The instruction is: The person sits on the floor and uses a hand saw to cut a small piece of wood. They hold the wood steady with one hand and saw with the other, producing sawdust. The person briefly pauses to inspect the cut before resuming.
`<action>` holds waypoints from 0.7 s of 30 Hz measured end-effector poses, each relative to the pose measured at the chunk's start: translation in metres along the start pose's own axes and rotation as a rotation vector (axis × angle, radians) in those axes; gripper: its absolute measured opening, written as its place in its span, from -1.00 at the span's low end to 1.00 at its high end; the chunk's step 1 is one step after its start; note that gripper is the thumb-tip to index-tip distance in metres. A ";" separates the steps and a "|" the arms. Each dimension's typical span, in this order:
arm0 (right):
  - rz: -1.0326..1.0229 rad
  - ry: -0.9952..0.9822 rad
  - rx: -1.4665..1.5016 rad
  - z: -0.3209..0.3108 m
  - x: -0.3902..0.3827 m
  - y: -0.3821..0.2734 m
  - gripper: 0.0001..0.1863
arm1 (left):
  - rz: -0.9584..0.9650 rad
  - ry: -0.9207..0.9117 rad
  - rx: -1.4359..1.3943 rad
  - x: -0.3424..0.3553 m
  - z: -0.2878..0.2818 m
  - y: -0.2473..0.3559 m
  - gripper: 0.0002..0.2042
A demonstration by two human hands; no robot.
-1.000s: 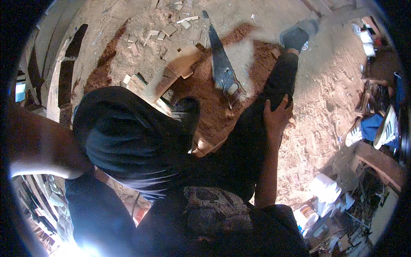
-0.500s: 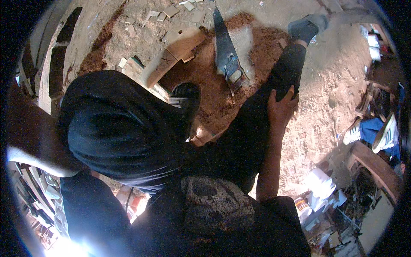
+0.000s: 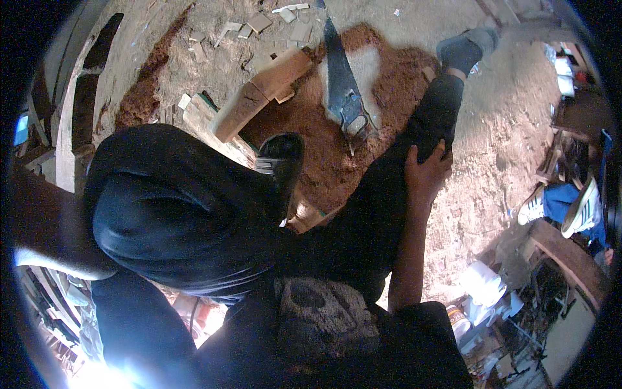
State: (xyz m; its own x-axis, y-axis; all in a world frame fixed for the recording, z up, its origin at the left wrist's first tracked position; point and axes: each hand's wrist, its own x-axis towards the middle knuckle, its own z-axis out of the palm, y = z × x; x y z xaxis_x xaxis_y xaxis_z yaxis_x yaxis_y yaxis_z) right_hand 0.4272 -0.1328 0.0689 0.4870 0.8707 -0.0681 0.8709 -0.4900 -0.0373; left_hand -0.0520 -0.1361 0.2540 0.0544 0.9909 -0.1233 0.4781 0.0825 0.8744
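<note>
My right hand (image 3: pixel 427 170) rests on my dark-trousered right leg (image 3: pixel 433 110) around the knee, thumb and fingers spread apart over the cloth. It holds no object. My left hand is out of sight; a dark sleeve (image 3: pixel 139 318) fills the lower left. On the ground ahead lies a handsaw (image 3: pixel 342 81), its blade pointing away and its handle towards me. Left of it is a curved, angled piece of wood (image 3: pixel 264 91). My bent left leg (image 3: pixel 175 194) covers part of the ground, and the left foot wears a dark shoe or sandal (image 3: pixel 282 148).
Reddish sawdust (image 3: pixel 317 142) lies around the saw. Several small wood offcuts (image 3: pixel 259 23) are scattered at the far side. At the right are a person's striped shoes (image 3: pixel 583 211), a curved timber (image 3: pixel 573 262) and a white container (image 3: pixel 483 282). A bright light (image 3: pixel 107 376) glares at the lower left.
The view has shifted slightly, so the wood and my left leg appear a little lower. My right hand stays on the leg, and the handsaw lies as before.
</note>
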 end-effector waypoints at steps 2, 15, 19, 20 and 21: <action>-0.014 0.024 -0.002 -0.002 0.001 0.000 -0.14 | 0.013 -0.002 0.000 0.005 0.001 -0.001 -0.46; 0.021 0.021 -0.042 -0.006 -0.003 -0.012 -0.16 | 0.005 -0.032 0.010 0.014 -0.001 0.006 -0.40; -0.048 0.069 0.040 -0.001 -0.002 -0.001 -0.16 | 0.013 -0.037 0.007 0.014 0.000 0.009 -0.38; -0.069 0.075 0.075 0.000 -0.001 0.000 -0.15 | 0.015 -0.039 0.011 0.016 -0.001 0.010 -0.38; -0.049 0.059 0.067 0.001 -0.002 0.000 -0.15 | 0.017 -0.041 0.010 0.016 -0.001 0.010 -0.37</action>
State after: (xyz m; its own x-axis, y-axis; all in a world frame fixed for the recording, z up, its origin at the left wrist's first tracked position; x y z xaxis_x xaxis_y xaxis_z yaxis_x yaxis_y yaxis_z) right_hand 0.4263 -0.1348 0.0681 0.4488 0.8936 -0.0056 0.8883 -0.4467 -0.1063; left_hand -0.0470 -0.1196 0.2616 0.0982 0.9870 -0.1274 0.4852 0.0643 0.8720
